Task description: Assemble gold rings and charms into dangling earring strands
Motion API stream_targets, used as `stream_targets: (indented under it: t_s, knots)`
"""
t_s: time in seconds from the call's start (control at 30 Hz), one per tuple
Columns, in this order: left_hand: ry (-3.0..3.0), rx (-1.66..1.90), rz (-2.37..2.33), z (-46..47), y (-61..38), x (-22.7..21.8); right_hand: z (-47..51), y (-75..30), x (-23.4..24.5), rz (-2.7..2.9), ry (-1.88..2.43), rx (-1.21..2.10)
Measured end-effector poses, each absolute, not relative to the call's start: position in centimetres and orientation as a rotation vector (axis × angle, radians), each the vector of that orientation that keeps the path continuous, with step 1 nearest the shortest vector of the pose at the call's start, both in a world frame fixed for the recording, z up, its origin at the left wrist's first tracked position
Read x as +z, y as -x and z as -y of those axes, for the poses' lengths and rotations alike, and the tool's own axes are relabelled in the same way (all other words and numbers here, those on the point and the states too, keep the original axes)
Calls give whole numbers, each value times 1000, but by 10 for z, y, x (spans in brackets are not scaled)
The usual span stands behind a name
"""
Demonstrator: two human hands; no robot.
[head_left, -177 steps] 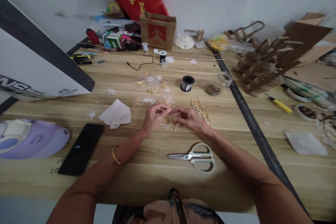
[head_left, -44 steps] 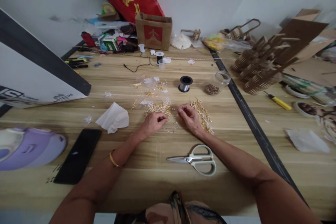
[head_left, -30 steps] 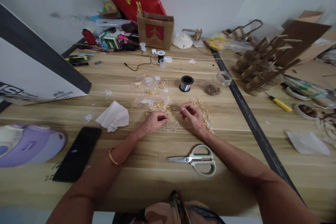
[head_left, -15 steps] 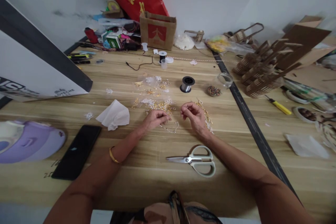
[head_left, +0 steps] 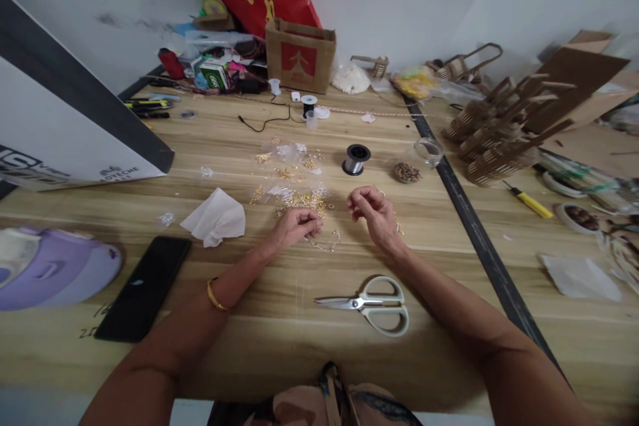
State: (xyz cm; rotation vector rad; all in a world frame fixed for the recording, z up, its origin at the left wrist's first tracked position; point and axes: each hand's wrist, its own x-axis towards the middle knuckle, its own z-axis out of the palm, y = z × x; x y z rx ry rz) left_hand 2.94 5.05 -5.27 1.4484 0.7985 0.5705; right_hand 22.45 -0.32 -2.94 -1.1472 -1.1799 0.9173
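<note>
My left hand (head_left: 295, 225) rests on the wooden table (head_left: 279, 339) with its fingers curled in a pinch at a thin beaded chain (head_left: 327, 243) that lies beside it. My right hand (head_left: 373, 214) is raised a little off the table, fingertips pinched together on something too small to make out. Between and behind the hands lies a scatter of small gold findings (head_left: 299, 200). A further pile of gold pieces (head_left: 397, 223) is mostly hidden behind my right hand.
Scissors (head_left: 372, 303) lie near the front edge. A black phone (head_left: 142, 287), a white tissue (head_left: 214, 218) and a purple object (head_left: 50, 269) sit left. A wire spool (head_left: 355, 158), bead dish (head_left: 407, 172), glass jar (head_left: 429, 150), brown bag (head_left: 299, 56) and wooden pieces (head_left: 499, 130) stand farther back.
The hands, first joined over the findings, have parted. My right hand has lifted slightly off the gold pile and moved right; my left hand stays down by the chain.
</note>
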Motion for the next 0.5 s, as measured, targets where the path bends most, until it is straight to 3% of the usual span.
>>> stream_targets:
  t_s: [0.17, 0.27, 0.5]
  knots:
    - [-1404, 577, -831, -50, -29, -50, -5, -243, -29, 1535, 1340, 867]
    - [-1393, 589, -840, -50, -29, -49, -6, -252, -28, 2030, 1525, 608]
    - [-1426, 611, -799, -50, -29, -53, 6, -238, -13, 2655, 1376, 483]
